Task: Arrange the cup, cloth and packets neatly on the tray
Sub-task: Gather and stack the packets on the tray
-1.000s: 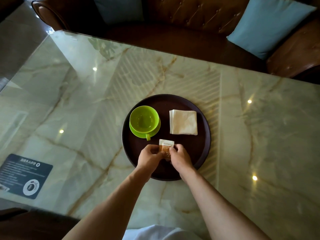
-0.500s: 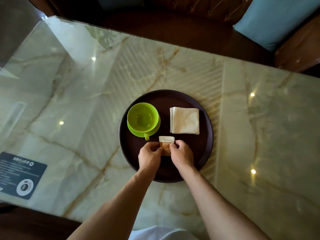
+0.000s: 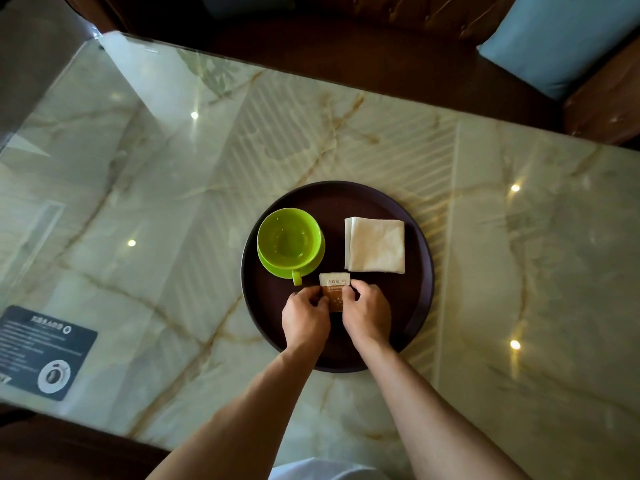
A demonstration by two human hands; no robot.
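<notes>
A round dark tray (image 3: pixel 417 306) lies on the marble table. On its left stands a green cup on a green saucer (image 3: pixel 289 242), handle toward me. A folded white cloth (image 3: pixel 375 244) lies on the tray's right half. Just in front of both sits a small brown and white packet (image 3: pixel 335 289). My left hand (image 3: pixel 304 318) pinches the packet's left edge and my right hand (image 3: pixel 366 313) pinches its right edge. The packet's near part is hidden by my fingers, so I cannot tell whether it is one packet or a stack.
The glossy marble table (image 3: pixel 173 202) stretches wide on both sides of the tray. A dark printed card (image 3: pixel 45 351) lies at the near left edge. A brown leather sofa with a blue cushion (image 3: pixel 561 39) stands beyond the far edge.
Both hands stay on the packet in the same place on the tray. My head has tilted down, so the tray sits lower in the view.
</notes>
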